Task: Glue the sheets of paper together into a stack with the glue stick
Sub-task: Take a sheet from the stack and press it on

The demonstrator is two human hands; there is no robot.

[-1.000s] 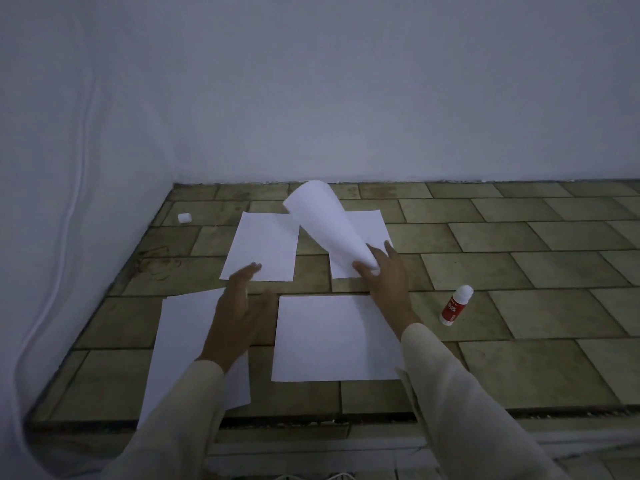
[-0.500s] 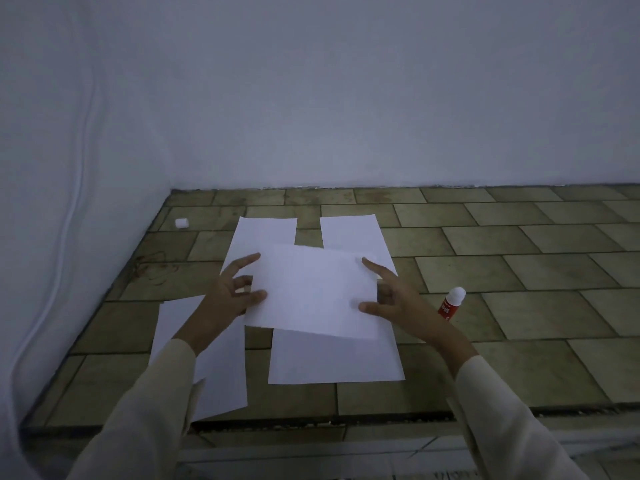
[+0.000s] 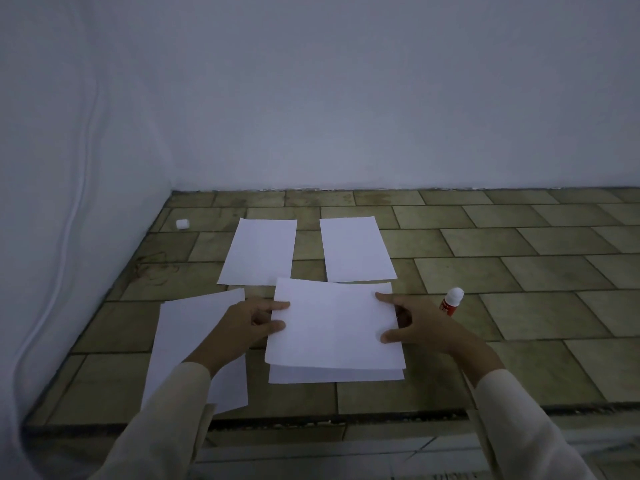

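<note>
A white sheet of paper point(image 3: 332, 323) lies almost squarely over another sheet whose lower edge point(image 3: 332, 375) shows beneath it. My left hand point(image 3: 242, 327) grips the top sheet's left edge, and my right hand point(image 3: 415, 323) grips its right edge. Two more sheets lie beyond, one at the back left point(image 3: 259, 251) and one at the back right point(image 3: 355, 249). Another sheet point(image 3: 180, 337) lies at the left, partly under my left arm. The red and white glue stick point(image 3: 451, 301) lies on the tiles just right of my right hand.
The surface is an olive tiled ledge point(image 3: 519, 271) with a front edge near me. White walls close it off at the back and the left. A small white object point(image 3: 182, 224) lies in the far left corner. A white cable point(image 3: 74, 209) runs down the left wall.
The curled sheet held up by my right hand came down flat; both hands took its edges and lowered it toward me onto the near middle sheet.
</note>
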